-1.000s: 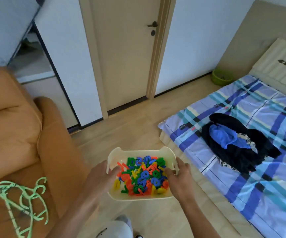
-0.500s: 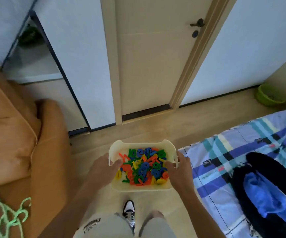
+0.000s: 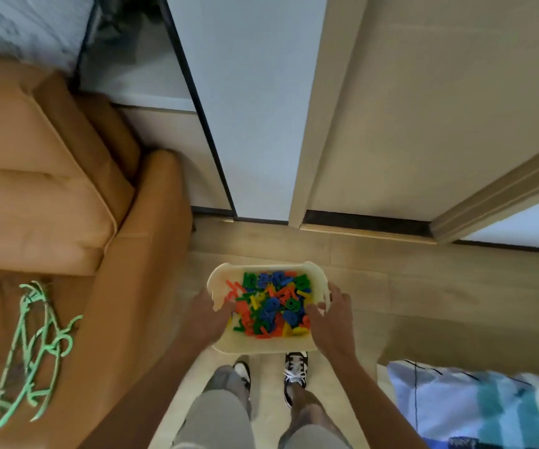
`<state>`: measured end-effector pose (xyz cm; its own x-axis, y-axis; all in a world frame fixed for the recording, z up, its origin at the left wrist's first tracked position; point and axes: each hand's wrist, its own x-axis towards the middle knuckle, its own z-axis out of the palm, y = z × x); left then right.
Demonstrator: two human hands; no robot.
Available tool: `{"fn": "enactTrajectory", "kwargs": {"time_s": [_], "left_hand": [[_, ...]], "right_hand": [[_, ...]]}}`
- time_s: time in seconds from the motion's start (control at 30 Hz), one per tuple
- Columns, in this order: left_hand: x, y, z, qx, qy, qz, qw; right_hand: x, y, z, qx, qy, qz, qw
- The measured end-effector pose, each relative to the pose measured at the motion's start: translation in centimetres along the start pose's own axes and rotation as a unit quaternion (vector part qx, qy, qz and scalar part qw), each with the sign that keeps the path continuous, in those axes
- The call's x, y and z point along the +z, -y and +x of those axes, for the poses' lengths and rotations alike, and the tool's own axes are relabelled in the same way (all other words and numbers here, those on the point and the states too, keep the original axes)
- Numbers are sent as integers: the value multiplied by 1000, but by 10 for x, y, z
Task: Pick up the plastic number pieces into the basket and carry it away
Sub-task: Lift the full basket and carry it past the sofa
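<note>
A cream plastic basket (image 3: 263,346) is held in front of me above the wooden floor. It is filled with several plastic number pieces (image 3: 269,304) in red, blue, green and yellow. My left hand (image 3: 208,315) grips the basket's left rim, with the thumb inside. On the right rim my right hand (image 3: 331,320) holds on, its thumb over the edge among the pieces. My two shoes show just below the basket.
An orange sofa (image 3: 67,222) with green hangers (image 3: 31,351) stands at the left. A closed beige door (image 3: 423,108) and its frame are straight ahead. The corner of a striped mattress (image 3: 475,406) lies at the lower right. Wooden floor lies between them.
The view has swung left and down toward the door. The mattress with dark clothes has slid mostly out of sight. Both hands keep hold of the basket.
</note>
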<state>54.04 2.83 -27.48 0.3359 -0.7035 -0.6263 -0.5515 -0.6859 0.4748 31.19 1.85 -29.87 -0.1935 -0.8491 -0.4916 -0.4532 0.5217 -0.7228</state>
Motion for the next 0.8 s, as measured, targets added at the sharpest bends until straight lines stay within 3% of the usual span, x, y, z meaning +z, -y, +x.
{"fn": "enactTrajectory", "kwargs": {"time_s": [0.27,0.53,0.8], "left_hand": [[66,22,148,-67,-32,8,997],[182,83,373,-88,-33,-9,996],[249,114,546,-76,-48,4,996]], "right_hand": [[70,-53,145,33,58,-2,998],[196,-173,338,100,36,46,993],[287,-232,483,115,24,132,984]]}}
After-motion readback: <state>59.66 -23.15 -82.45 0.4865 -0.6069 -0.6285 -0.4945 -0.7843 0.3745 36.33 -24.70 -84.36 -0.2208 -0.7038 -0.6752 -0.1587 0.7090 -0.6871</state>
